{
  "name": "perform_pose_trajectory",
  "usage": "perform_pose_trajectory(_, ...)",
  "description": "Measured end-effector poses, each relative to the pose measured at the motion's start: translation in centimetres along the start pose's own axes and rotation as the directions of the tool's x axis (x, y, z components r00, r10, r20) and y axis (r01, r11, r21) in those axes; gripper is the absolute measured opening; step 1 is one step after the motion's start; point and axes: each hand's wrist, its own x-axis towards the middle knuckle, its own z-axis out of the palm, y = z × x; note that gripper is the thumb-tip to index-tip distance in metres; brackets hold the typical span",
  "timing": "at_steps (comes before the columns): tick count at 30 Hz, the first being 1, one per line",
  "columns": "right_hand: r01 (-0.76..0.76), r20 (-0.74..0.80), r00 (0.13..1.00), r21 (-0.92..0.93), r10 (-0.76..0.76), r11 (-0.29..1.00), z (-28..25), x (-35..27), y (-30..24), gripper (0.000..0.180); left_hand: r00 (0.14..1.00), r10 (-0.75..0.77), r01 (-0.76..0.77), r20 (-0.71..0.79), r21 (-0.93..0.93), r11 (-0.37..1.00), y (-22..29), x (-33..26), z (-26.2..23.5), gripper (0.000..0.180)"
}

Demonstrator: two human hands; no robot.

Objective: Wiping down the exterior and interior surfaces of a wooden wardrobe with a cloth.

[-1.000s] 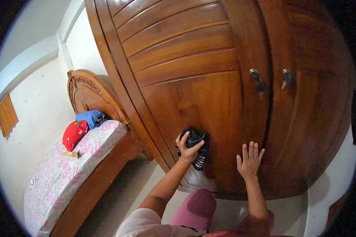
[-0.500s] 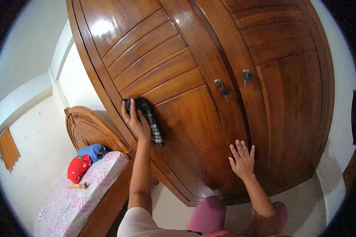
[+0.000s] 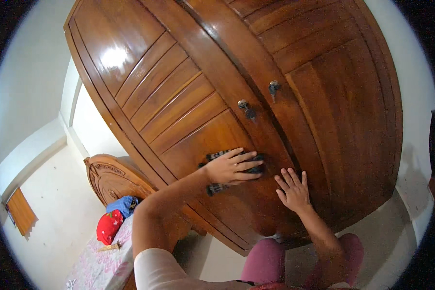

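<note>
A glossy brown wooden wardrobe (image 3: pixel 193 140) with two doors fills most of the view. My left hand (image 3: pixel 233 166) presses a black-and-white checked cloth (image 3: pixel 216 188) against the lower panel of the left door, with its fingers over the cloth; part of the cloth is hidden under the palm. Lower right of it, my right hand (image 3: pixel 293 189) lies flat near the gap between the doors, fingers spread, holding nothing. Above both hands, a key (image 3: pixel 249 112) hangs in the left door's lock and another key (image 3: pixel 274 92) in the right door's.
At left stands a bed with a carved wooden headboard (image 3: pixel 116 179) and a pink-and-white patterned sheet (image 3: pixel 94 266). A red bundle (image 3: pixel 109 226) and a blue cloth (image 3: pixel 123 205) lie on it. White walls flank the wardrobe; my knees (image 3: pixel 265 258) are close to its base.
My left hand has carried the checked cloth rightward across the left door, from its outer edge toward its inner side. My right hand stays flat near the gap. The view has shifted and tilted slightly.
</note>
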Motion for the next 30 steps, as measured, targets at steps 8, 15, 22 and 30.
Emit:
perform_pose_trajectory(8,-0.007,-0.101,0.995,0.07,0.014,0.998,-0.3,0.4,-0.1,0.061,0.526,-0.483,0.771,-0.7,0.152,0.619,-10.4,-5.6,-12.3,0.057)
perform_pose_trajectory(15,0.0,-0.102,0.995,0.08,0.008,0.997,0.2,0.0,0.3,0.061,0.567,-0.541,0.734,-0.621,0.083,0.674,-6.1,-0.9,-6.2,0.062)
perform_pose_trajectory(22,0.019,-0.077,0.997,0.01,-0.018,1.0,0.4,0.0,0.1,0.065,0.992,0.122,-0.122,0.024,0.022,0.992,-1.7,-4.1,-1.6,0.039)
perform_pose_trajectory(30,0.033,-0.069,0.997,-0.032,-0.035,0.999,1.0,0.0,0.1,0.069,0.099,-0.574,0.927,-0.813,-0.135,0.35,-5.7,-15.7,-7.9,0.056)
